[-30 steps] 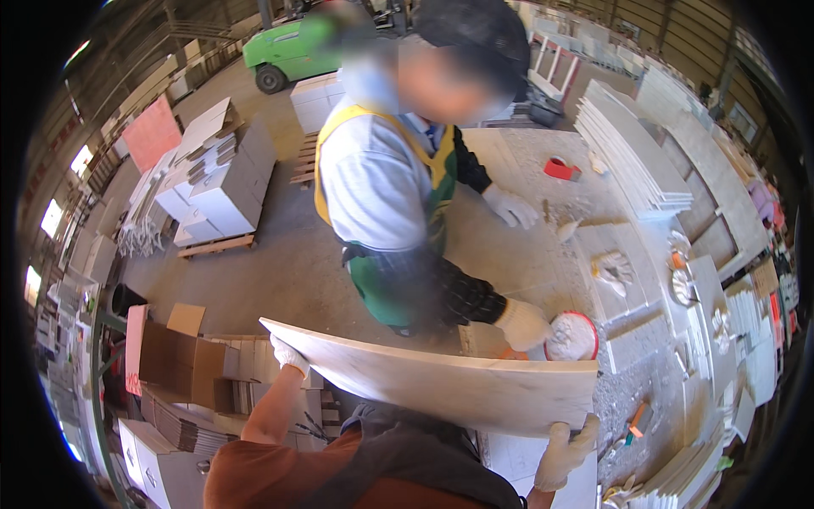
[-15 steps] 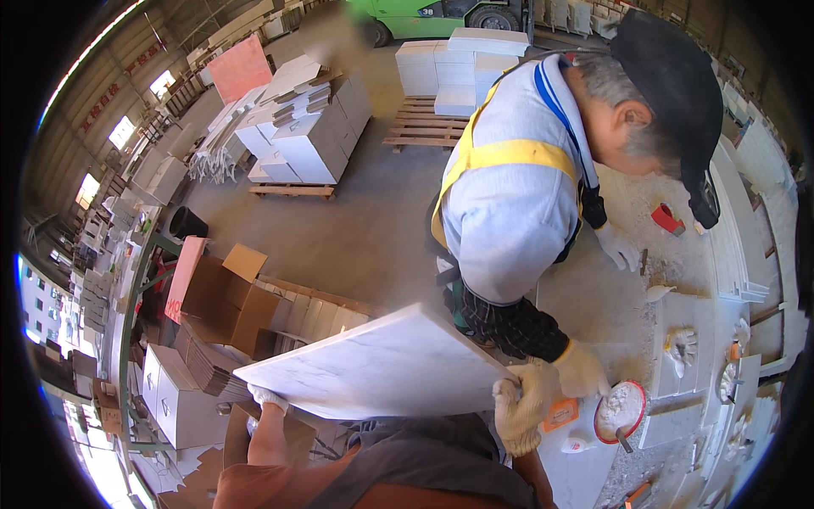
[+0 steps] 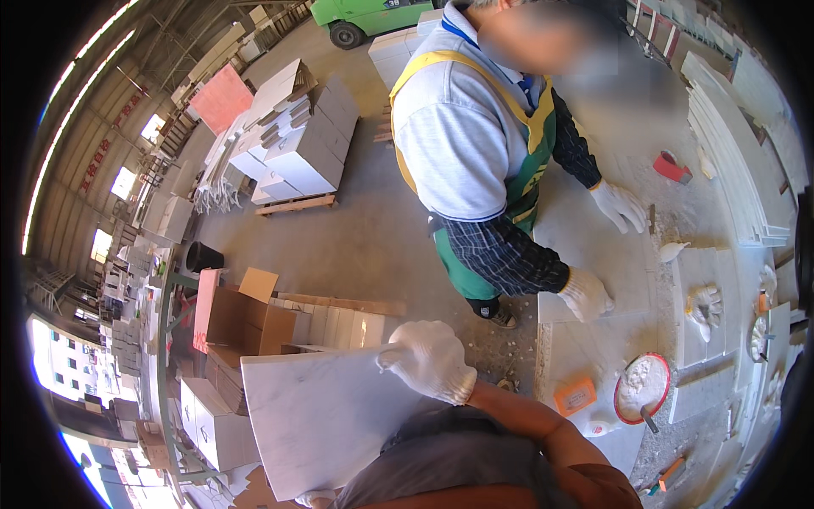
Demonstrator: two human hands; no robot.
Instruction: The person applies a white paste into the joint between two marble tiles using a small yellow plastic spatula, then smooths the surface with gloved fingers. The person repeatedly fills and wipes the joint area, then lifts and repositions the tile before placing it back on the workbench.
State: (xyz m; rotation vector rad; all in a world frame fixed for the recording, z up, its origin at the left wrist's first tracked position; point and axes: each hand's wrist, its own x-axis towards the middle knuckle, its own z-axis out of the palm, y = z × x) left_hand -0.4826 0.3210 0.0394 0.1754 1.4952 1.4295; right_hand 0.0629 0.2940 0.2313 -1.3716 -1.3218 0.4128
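Observation:
A white slab with grey veins (image 3: pixel 318 416), like a marble tile, is held tilted in front of my body. My right hand (image 3: pixel 431 360), in a white knit glove, is closed over its upper right edge. At the slab's lower edge a small part of my gloved left hand (image 3: pixel 315 498) shows, gripping it from below; most of that hand is hidden. Across from me a co-worker in a yellow-strapped green apron (image 3: pixel 532 140) leans over the worktable, both gloved hands (image 3: pixel 587 294) resting on a pale slab (image 3: pixel 606 267).
On the table stand a red-rimmed bowl of white paste (image 3: pixel 642 388), an orange box (image 3: pixel 576 396), a loose glove (image 3: pixel 703 310) and a red tape roll (image 3: pixel 671 167). Left are an open carton (image 3: pixel 242 318), white boxes (image 3: pixel 216 424) and a pallet stack (image 3: pixel 309 148). A green forklift (image 3: pixel 373 19) is behind.
The slab has swung from a broad, nearly level position to a steeper one at left. My right hand moved left and up with it, my left hand down. The co-worker has straightened somewhat.

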